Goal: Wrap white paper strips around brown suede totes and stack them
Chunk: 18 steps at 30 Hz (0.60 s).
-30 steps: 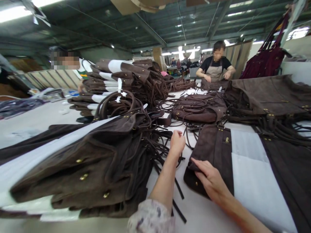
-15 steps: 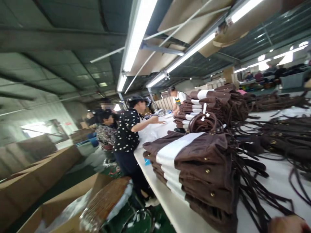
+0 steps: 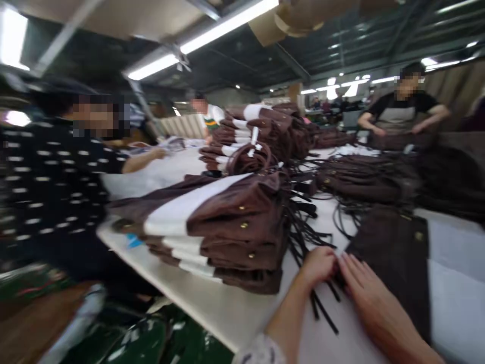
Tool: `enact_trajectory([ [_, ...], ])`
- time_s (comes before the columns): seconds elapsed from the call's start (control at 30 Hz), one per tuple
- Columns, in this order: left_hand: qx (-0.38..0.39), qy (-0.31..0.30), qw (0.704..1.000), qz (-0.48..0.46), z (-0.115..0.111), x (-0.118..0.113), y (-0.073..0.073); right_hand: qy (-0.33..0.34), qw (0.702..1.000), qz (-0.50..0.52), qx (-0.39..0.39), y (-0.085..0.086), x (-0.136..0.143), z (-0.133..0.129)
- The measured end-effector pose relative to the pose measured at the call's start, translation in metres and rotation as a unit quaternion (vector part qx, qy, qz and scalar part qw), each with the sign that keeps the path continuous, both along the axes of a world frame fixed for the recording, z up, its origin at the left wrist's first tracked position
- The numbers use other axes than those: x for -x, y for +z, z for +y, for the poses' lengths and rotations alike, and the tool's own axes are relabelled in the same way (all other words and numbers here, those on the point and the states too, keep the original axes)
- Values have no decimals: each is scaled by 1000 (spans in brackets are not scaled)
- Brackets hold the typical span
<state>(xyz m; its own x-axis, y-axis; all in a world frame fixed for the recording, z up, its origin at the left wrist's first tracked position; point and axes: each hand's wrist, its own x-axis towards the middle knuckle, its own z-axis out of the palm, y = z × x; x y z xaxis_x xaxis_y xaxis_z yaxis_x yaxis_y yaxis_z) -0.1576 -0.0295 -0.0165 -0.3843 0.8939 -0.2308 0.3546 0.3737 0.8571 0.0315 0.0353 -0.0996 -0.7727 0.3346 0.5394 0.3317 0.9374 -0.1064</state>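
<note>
A dark brown folded fabric piece [image 3: 397, 263] with brass-coloured studs lies on the white table, a broad white sheet [image 3: 454, 278] along its right side. At its left edge my left hand [image 3: 320, 264] is closed, the fingers curled against a dark bit of the fabric or a strap. My right hand [image 3: 366, 290] rests beside it with fingers stretched out along the same edge. Dark straps [image 3: 322, 308] trail under and near my left wrist. To the left stands a stack of folded brown fabric pieces [image 3: 242, 222], each with a white band around it.
Behind the near stack rises another brown stack [image 3: 265, 126] with coiled straps [image 3: 250, 159]. More brown pieces [image 3: 364, 177] lie further back. A person in a dotted top [image 3: 56, 177] stands at the left table edge; a person in an apron [image 3: 401, 111] works across the table.
The view has swung right and closer to the table. Both my hands are now in view at the brown piece; before, only part of one hand showed at the lower right.
</note>
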Motion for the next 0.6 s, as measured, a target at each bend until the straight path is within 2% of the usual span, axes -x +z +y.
enact_trajectory([
  [0.07,-13,-20,1000,20,23,-22,-12,-20,998,-53,1,13,-1,0],
  [0.1,-32,-20,998,41,30,-28,-12,-29,997,-68,17,19,3,0],
  [0.17,-87,-12,993,82,38,-33,-2,-39,994,-84,56,30,13,-1],
  [0.23,-146,-24,981,125,46,-36,14,-40,991,-90,93,39,19,-4],
  [0.3,-180,-91,961,187,62,-43,27,-37,988,-90,122,44,20,-9],
  [0.37,-186,-177,935,246,86,-55,30,-37,986,-82,142,48,19,-11],
  [0.43,-172,-234,915,279,115,-66,23,-34,986,-68,147,50,19,-11],
  [0.53,-144,-259,901,318,153,-76,2,-20,991,-41,130,49,24,-6],
  [0.6,-125,-268,890,347,168,-75,-12,-21,994,-23,106,45,32,-1],
])
